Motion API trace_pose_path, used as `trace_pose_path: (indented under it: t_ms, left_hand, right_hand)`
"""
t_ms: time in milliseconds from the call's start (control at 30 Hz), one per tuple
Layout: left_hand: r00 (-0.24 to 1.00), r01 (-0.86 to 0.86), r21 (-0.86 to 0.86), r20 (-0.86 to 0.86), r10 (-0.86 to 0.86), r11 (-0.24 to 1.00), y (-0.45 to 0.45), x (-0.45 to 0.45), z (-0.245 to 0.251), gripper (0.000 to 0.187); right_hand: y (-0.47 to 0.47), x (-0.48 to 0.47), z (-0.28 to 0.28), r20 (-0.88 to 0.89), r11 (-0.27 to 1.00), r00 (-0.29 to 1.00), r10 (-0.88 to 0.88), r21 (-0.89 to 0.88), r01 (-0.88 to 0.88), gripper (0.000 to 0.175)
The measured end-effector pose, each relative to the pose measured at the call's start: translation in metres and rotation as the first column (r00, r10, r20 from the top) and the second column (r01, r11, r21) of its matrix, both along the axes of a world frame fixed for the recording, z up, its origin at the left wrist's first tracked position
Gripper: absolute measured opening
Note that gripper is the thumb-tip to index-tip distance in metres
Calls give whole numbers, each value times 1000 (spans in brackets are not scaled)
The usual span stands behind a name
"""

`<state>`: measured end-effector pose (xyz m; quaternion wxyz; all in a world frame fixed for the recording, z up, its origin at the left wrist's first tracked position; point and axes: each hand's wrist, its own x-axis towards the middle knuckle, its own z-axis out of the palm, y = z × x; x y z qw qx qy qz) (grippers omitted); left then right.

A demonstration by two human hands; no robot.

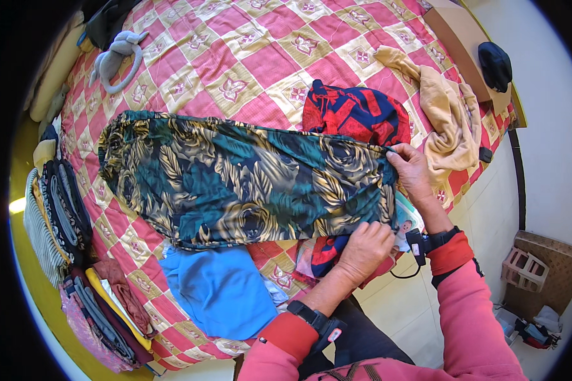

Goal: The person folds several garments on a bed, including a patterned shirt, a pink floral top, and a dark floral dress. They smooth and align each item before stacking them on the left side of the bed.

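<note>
A dark green, black and tan floral garment lies stretched lengthwise across the bed, with a gathered band at its left end. My right hand pinches the upper corner of its right end between thumb and fingers. At the lower corner of that end, my left hand is closed on the cloth, its fingertips hidden. Part of a red and navy patterned cloth shows beyond the garment's upper edge. A blue cloth lies partly under its lower edge.
A checked bedspread covers the bed. Folded clothes stand in stacks along the left edge. A beige garment lies crumpled at right, near a cardboard box. A grey plush toy rests at upper left.
</note>
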<state>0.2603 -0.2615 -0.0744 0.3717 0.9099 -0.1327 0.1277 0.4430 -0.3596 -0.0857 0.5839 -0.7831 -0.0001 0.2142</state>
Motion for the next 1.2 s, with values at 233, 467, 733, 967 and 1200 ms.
trace_pose_path:
  t_ms: [233,467,733,967,1200]
  left_hand:
    - [996,38,15,-80,-36,999,-2,-6,-26,17]
    - [995,-75,-219,-86,57,973,20,2,1,22]
    - [640,-761,-649,-749,-170,-6,115,15,17,38]
    - [670,-729,-670,-740,-52,139,110,-23,19,23]
    - [646,-691,-590,-764,-10,418,118,-37,17,8]
  right_hand:
    - [-2,4,-25,182,957,980,77,-291,-21,7]
    - [10,-22,24,554,926,797,240,-378,-16,10]
    - [27,-106,63,599,729,429,676,-456,-511,14]
    - [26,-103,47,543,824,623,562,-312,-472,11]
    - [16,-19,22,420,890,826,377,-411,-197,23]
